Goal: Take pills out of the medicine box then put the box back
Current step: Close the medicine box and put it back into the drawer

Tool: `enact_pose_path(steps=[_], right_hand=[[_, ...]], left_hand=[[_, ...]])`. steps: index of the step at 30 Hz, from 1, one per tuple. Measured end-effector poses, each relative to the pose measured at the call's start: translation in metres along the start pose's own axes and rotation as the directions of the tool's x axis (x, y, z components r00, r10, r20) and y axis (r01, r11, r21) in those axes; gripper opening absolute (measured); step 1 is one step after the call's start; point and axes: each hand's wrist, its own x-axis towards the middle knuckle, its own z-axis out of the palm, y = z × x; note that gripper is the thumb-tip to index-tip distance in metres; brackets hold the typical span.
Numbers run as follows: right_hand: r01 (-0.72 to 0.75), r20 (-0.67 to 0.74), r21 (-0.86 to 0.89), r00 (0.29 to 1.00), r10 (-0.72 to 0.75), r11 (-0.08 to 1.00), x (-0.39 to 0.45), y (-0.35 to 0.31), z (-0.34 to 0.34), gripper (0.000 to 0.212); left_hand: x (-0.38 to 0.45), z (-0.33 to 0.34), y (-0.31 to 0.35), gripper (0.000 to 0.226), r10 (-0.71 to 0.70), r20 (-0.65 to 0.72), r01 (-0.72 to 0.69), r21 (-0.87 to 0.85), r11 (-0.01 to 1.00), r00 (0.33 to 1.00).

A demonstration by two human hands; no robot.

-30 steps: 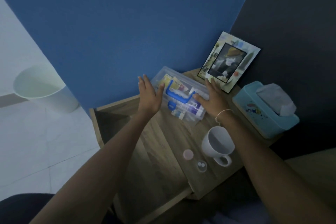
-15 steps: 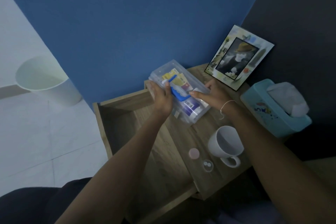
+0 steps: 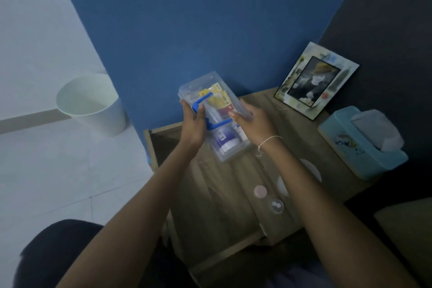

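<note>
The medicine box [image 3: 217, 110] is clear plastic with a blue handle and holds packets and a purple-labelled bottle. It is lifted off the wooden nightstand [image 3: 233, 194] and tilted, its far end higher, above the open drawer's back. My left hand [image 3: 194, 124] grips its left side, thumb over the handle. My right hand [image 3: 252, 124] grips its right side. A small clear dish [image 3: 277, 206] with two white pills lies on the nightstand top, beside a pink round lid [image 3: 260, 191].
A white mug [image 3: 311, 170] stands behind my right forearm. A picture frame [image 3: 315, 80] leans at the back corner and a turquoise tissue box [image 3: 360, 142] sits at the right. The open drawer [image 3: 163, 140] is at the left; a white bin [image 3: 88, 103] stands on the floor.
Both hands closed on the sides of the medicine box and raised it off the nightstand, carrying it left toward the drawer. The view swung to the left.
</note>
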Motion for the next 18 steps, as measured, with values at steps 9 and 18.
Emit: enact_pose_path(steps=[9,18], right_hand=[[-0.018,0.095,0.023,0.995,0.016,1.0,-0.064,0.005,0.067,0.063],[-0.096,0.081,0.018,0.992,0.094,0.995,-0.106,0.04,0.096,0.039]], left_hand=[[-0.052,-0.06,-0.023,0.058,-0.067,0.001,0.067,0.021,0.998,0.998],[-0.064,-0.057,-0.079,0.051,-0.213,0.023,0.211,0.061,0.976,0.977]])
